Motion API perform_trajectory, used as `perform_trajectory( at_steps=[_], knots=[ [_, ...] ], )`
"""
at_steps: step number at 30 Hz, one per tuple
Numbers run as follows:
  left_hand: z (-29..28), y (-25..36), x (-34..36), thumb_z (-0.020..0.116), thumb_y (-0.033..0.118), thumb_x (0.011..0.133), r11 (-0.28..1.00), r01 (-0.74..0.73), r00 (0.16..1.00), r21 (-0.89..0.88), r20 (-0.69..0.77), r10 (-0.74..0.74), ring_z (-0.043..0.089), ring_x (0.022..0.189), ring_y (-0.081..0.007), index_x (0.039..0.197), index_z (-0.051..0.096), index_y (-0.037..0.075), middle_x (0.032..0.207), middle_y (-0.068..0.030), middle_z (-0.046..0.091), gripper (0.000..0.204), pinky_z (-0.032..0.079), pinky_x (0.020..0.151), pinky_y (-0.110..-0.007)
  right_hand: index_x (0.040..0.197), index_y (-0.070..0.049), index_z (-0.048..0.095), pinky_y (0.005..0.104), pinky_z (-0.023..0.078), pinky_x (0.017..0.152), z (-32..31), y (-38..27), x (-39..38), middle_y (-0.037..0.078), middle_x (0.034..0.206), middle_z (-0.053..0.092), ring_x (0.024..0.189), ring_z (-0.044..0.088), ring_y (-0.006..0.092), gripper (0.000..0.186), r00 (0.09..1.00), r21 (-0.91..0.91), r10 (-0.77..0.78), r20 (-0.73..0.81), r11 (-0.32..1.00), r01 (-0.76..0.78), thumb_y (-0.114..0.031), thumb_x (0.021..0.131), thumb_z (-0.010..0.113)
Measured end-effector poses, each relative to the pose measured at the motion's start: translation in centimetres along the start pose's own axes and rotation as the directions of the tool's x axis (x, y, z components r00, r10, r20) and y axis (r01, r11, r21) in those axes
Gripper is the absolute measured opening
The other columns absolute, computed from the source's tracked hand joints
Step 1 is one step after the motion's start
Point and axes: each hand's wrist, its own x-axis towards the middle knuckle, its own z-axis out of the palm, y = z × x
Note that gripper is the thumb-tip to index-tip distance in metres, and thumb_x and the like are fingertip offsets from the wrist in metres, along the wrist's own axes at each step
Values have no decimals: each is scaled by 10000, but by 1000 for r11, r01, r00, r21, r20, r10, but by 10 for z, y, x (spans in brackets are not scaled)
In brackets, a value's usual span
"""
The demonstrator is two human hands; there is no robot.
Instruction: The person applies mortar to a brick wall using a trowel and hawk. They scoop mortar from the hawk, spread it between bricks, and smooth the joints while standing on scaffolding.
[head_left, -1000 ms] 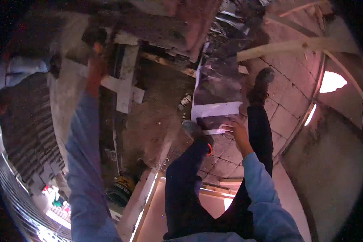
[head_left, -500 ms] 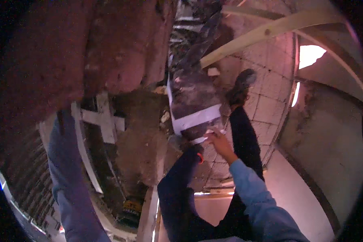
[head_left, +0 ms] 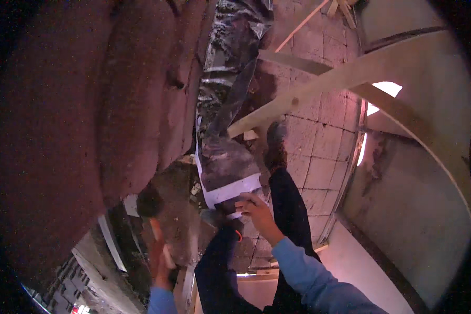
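Observation:
My left hand (head_left: 159,257) is closed around the wooden handle of a tool with a dark head (head_left: 149,203), low and left of centre, beside dark, dirty ground. My right hand (head_left: 255,212) reaches over the lower end of a long, dirt-covered sheet (head_left: 229,168), its fingers slightly bent and apart at a white strip (head_left: 226,191). The sheet's upper part is dark, crumpled and shiny. My legs flank that lower end, with one shoe (head_left: 275,144) to its right and the other (head_left: 213,216) at its lower left corner.
Rough reddish-brown panels (head_left: 73,120) fill the upper left. Long wooden boards (head_left: 355,67) cross at the upper right, above gridded blocks (head_left: 324,141). A plastered wall (head_left: 403,230) with bright openings stands at right. Corrugated tiles (head_left: 70,275) show at lower left.
The view has shifted, bringing the panels further into frame. My left hand and tool, hidden half a second ago, show again, lower than one second ago. My right hand remains at the sheet's lower end.

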Motion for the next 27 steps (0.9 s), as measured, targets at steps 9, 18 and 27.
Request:
perform_trajectory(
  at_steps=[9,18,27],
  knots=[
    [156,110,-163,663,161,919,903,382,829,194,361,-428,614,646,-168,1345,513,40,850,-69,637,468,534,566,-319,1283,-45,587,341,535,824,-12,-52,63,100,1012,706,873,691,202,416,970,227,133,-202,970,-86,-265,930,585],
    [320,262,-31,627,63,889,821,-477,870,312,303,390,616,1064,-250,1427,455,3,1170,-166,634,568,503,915,-377,1197,-75,635,345,526,746,-43,-77,99,120,938,703,809,698,218,345,948,224,172,-268,968,-112,-326,989,521],
    [581,429,234,526,91,894,435,-765,597,476,268,756,535,1190,-484,1461,409,47,1308,-287,568,580,437,988,-514,1164,-56,642,361,524,770,-40,-129,123,145,1002,704,876,699,244,384,929,100,265,-258,964,-247,-375,970,554]
  ],
)
